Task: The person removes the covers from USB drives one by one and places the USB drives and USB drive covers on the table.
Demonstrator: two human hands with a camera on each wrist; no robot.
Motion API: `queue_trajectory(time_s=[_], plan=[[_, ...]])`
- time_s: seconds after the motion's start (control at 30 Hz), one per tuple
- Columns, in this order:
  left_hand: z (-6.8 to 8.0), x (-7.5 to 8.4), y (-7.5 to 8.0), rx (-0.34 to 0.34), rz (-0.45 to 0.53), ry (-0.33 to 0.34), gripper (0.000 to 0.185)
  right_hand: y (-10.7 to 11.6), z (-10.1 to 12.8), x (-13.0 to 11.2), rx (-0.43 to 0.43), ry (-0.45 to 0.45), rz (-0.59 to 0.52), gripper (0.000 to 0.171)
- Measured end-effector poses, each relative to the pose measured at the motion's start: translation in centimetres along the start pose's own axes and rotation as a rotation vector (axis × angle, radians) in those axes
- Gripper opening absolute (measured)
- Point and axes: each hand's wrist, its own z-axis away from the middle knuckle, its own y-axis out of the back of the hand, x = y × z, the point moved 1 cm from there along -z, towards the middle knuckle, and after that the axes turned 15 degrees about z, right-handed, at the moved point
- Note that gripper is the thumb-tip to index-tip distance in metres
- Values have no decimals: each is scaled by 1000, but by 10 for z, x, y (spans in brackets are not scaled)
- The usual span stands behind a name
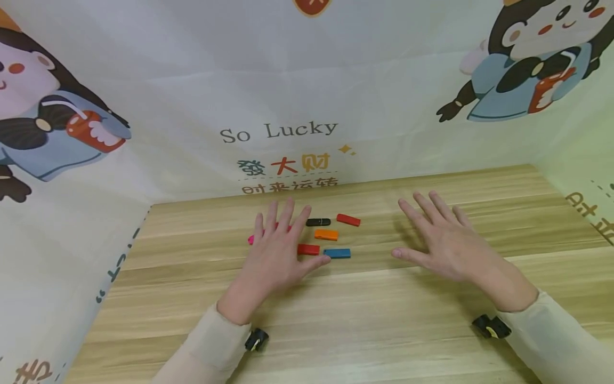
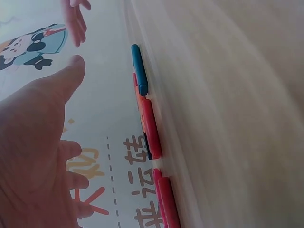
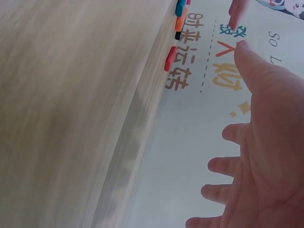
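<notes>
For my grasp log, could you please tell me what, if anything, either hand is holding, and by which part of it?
Nothing is held: the left hand and right hand both hover, spread, above the table.

An orange stick (image 1: 326, 235) lay on a wooden table (image 1: 355, 325), a black stick (image 1: 318, 222) just behind it, a blue stick (image 1: 338, 253) in front. To its left spread a person's left hand (image 1: 275, 258); well to its right, the right hand (image 1: 448, 245).
</notes>
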Motion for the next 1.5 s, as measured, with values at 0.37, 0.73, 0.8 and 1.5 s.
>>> queue_trajectory(time_s=[0.37, 0.73, 0.8, 1.5], plan=[[-17, 3, 2, -73, 12, -24, 102, 3, 2, -1, 67, 22, 1, 96], [-38, 11, 3, -84, 37, -111, 84, 4, 6, -2, 113, 45, 1, 90], [-42, 13, 3, -87, 33, -125, 81, 4, 7, -2, 114, 45, -4, 89], [-91, 35, -17, -145, -33, -195, 44, 5, 12, -6, 167, 70, -4, 79]])
